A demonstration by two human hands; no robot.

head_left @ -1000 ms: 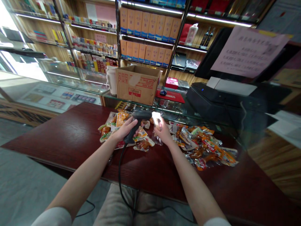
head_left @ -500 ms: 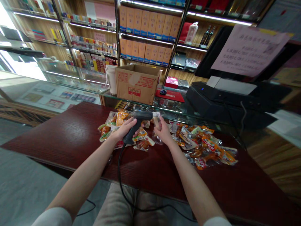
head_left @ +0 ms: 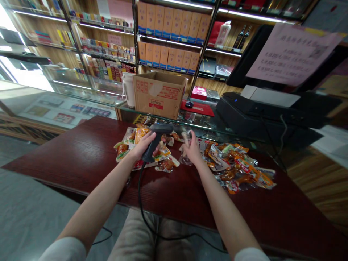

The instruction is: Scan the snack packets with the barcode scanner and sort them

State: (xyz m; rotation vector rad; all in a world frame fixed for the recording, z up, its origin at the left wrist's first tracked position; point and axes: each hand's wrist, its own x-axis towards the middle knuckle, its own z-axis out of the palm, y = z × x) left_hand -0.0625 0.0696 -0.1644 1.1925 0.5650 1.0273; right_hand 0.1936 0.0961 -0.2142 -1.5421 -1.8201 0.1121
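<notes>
My left hand (head_left: 145,145) is wrapped round the grip of a black barcode scanner (head_left: 150,149), its head pointing right. The scanner's cord hangs down over the table edge. In my right hand (head_left: 193,150) is a clear plastic food packet (head_left: 186,139), held upright just right of the scanner head; its contents are blurred. Vacuum-packed meat snacks (head_left: 122,148) lie under and around my left hand, with one packet (head_left: 166,164) at the near side of that group. A larger pile of similar packets (head_left: 239,166) lies right of my right hand.
An open cardboard box (head_left: 159,96) and a white cup (head_left: 128,90) stand on the glass counter behind the dark red table (head_left: 73,156). To the right is a black machine (head_left: 244,123) below a screen with a pink notice (head_left: 285,54). Shelves of boxed goods line the back.
My right hand with the packet has moved a little right, away from the scanner head. The scanner in my left hand has shifted slightly left and up.
</notes>
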